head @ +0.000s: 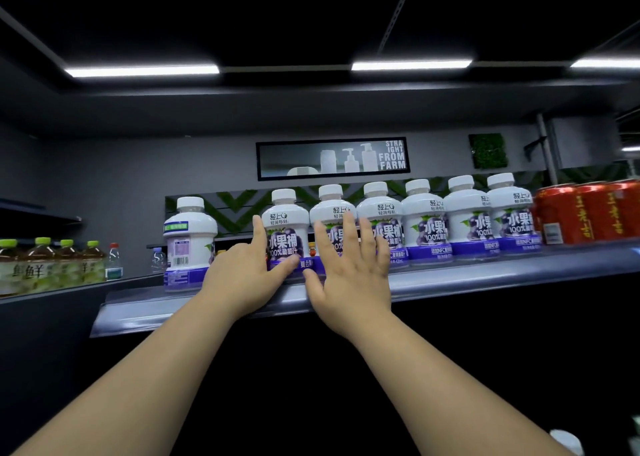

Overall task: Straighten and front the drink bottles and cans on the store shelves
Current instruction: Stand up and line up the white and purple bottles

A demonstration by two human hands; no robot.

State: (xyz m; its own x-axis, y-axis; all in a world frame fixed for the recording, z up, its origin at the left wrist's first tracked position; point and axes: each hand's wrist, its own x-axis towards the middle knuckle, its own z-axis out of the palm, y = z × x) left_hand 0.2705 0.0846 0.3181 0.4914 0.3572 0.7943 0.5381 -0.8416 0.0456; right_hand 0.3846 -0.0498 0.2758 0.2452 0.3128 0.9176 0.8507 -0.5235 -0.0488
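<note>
A row of several white grape-juice bottles with purple labels stands along the front of a grey shelf point(485, 275). The leftmost bottle point(189, 244) is turned with its barcode side out; the others face forward. My left hand point(242, 275) holds the second bottle point(284, 227), index finger up its left side and thumb across its base. My right hand point(349, 272) lies with straight spread fingers against the fronts of the third bottle point(331, 209) and fourth bottle point(381, 213).
Red cans point(585, 213) stand at the right end of the same shelf. Green-capped tea bottles point(52, 265) and small water bottles point(114, 258) fill a lower shelf to the left. A dark wall with a sign point(332, 157) lies behind.
</note>
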